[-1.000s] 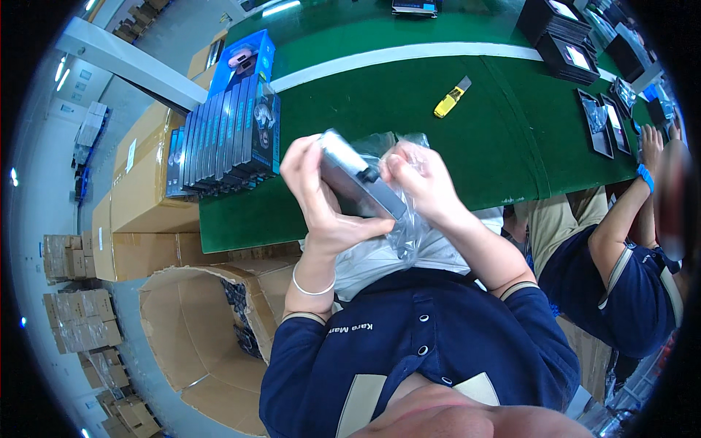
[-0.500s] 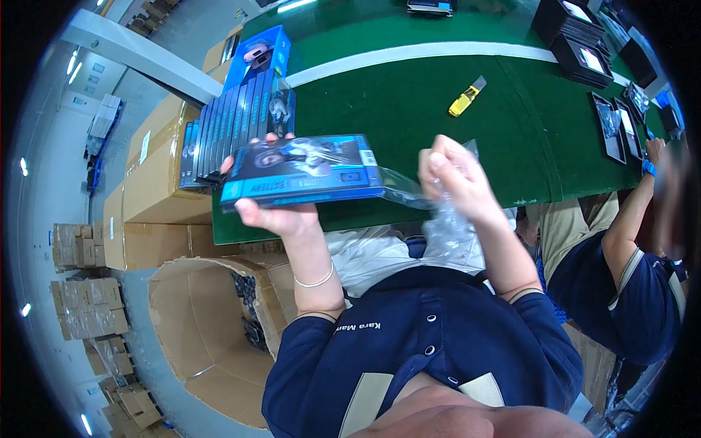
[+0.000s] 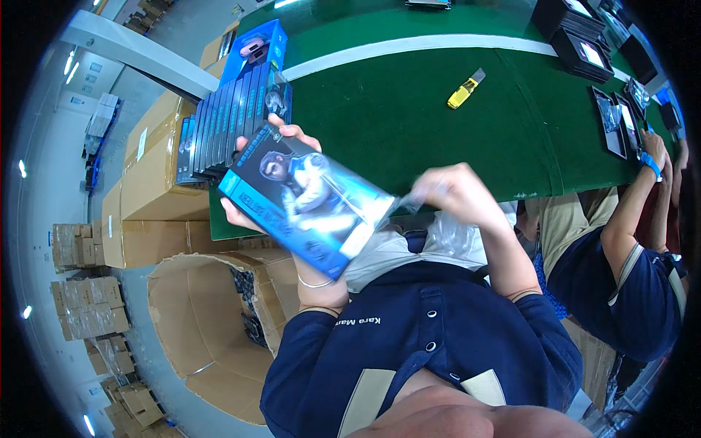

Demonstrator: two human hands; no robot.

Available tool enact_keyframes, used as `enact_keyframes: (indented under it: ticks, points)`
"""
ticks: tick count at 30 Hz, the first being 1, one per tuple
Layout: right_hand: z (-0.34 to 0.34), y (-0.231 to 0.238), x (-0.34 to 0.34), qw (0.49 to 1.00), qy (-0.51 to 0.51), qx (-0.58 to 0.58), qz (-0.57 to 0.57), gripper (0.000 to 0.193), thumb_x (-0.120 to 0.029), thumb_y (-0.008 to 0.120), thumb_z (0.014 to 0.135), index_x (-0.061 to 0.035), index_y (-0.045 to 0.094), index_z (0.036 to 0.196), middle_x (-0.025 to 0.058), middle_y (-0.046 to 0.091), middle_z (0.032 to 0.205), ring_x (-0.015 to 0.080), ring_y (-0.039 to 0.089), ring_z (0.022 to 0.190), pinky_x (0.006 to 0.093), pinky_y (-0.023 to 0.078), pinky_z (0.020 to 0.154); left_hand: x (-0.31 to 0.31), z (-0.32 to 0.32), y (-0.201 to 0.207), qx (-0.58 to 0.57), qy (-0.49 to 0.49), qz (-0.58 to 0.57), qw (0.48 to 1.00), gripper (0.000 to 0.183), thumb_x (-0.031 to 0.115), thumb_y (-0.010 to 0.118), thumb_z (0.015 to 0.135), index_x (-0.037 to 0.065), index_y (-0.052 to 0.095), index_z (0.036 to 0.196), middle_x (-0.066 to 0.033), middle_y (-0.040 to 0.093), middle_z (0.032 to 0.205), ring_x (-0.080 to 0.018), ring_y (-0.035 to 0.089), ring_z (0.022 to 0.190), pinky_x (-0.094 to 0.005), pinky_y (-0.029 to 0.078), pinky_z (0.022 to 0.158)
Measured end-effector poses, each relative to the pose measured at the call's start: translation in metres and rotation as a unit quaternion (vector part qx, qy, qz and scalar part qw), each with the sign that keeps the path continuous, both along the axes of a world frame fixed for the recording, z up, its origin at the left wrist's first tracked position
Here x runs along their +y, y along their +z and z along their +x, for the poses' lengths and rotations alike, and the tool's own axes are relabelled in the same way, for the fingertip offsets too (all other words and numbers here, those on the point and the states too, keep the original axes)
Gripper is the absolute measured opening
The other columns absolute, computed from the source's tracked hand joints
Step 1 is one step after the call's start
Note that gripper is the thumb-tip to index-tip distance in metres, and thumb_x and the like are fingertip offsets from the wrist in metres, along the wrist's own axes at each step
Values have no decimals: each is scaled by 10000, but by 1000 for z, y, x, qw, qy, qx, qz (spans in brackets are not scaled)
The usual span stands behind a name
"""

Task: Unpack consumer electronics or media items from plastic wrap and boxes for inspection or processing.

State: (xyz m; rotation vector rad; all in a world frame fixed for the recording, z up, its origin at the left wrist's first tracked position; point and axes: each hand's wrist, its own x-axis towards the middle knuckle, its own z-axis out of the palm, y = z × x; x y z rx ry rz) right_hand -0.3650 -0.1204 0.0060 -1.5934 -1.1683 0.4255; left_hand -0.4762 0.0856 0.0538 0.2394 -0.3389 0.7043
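Note:
A flat black and blue retail box (image 3: 299, 193), with a figure in white on its face, is tilted over the near edge of the table. My left hand (image 3: 298, 134) is closed around the box from behind, with the thumb along its lower left edge and fingertips over the top. At the box's right corner, clear plastic wrap (image 3: 410, 201) stretches across to my right hand (image 3: 458, 193). Those fingers are pinched on the wrap and smeared by motion. More of the loose plastic hangs below that hand, over my lap.
Similar boxes (image 3: 226, 124) stand in a row at the green table's (image 3: 394, 117) left end, before a blue bin (image 3: 274, 44). A yellow utility knife (image 3: 466, 89) lies beyond my hands. An open carton (image 3: 197, 328) stands at lower left. A co-worker's hand (image 3: 653, 150) is by black trays (image 3: 610, 124).
The box has turned clockwise and tipped so its front face shows fully. My right hand has shifted slightly, and the plastic stretch between the hands looks shorter.

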Motion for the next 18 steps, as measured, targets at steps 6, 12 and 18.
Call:
enact_keyframes:
  ticks: [6, 12, 18]
  points:
    - [19, -10, -7, 766, -98, 495, 397, 212, -134, 530, 912, 3, 541, 1073, 47, 558, 819, 138, 545, 676, 235, 453, 582, -16, 0, -9, 58, -79, 31, 995, 738, 675, 469, 794, 160, 492, 1321, -271, 372, 1355, -382, 493, 1138, -539, 375, 996]
    - [-14, 6, 13, 865, -90, 399, 291, 468, -379, 486, 949, -9, 507, 1236, 167, 540, 1269, 254, 519, 1170, 382, 409, 990, -26, 4, -26, 77, -65, 83, 991, 838, 676, 550, 741, 173, 365, 1384, -262, 358, 1371, -388, 417, 1243, -615, 295, 1044]
    - [-52, 6, 12, 980, -98, 169, 38, 534, -107, 641, 785, -51, 451, 1280, 123, 532, 1208, 227, 532, 1110, 352, 429, 924, -48, 10, -36, 101, -68, 207, 971, 917, 615, 671, 694, 99, 341, 1377, -299, 317, 1400, -425, 420, 1246, -539, 331, 1065]
